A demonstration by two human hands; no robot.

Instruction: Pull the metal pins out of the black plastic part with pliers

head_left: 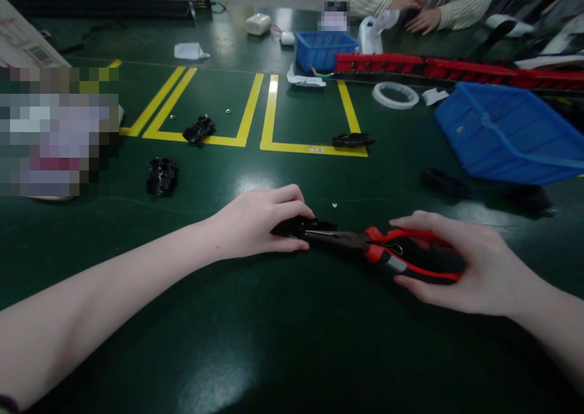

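Observation:
In the middle of the green table, my left hand [269, 219] is closed around a small black plastic part [290, 226], pressing it near the tabletop. My right hand [474, 262] grips the red-and-black handles of long-nose pliers [381, 243]. The pliers point left, and their jaws reach the black part beside my left fingertips. Whether the jaw tips are clamped on anything is too small to tell. Much of the part is hidden by my left fingers. A tiny pale bit [334, 205] lies just beyond the pliers.
Black plastic parts [162, 176] lie at the left, with others near the yellow tape [201, 139]. A large blue bin [515, 131] stands right, a smaller blue basket [325, 50] behind. A tape roll [395, 95] lies before a red strip [381, 63]. Another person's hands [422, 15] are across the table.

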